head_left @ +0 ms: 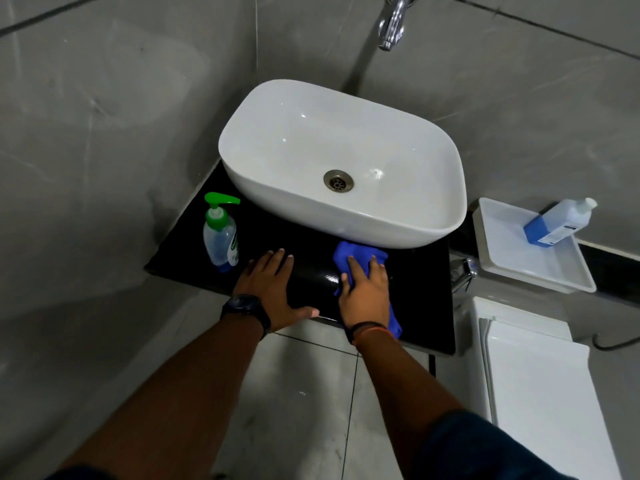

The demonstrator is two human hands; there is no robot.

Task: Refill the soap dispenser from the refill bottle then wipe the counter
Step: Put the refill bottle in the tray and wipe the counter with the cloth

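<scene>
Glossy black table (419,289) under the white sink (346,223). Right of the sink, a white tray (540,271) holds the part-blue bottle (557,221). Left of the sink stands the clear, green-pumped dispenser (220,237). Before the sink, the flat right hand (365,292) presses a blue cloth (353,252), and the left hand (273,289) lies flat.

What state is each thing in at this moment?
left hand, flat on the counter, holding nothing
right hand, pressing the blue cloth flat
blue cloth, bunched on the counter
soap dispenser, upright, pump fitted
refill bottle, capped, leaning in the white tray
tap, not running
</scene>
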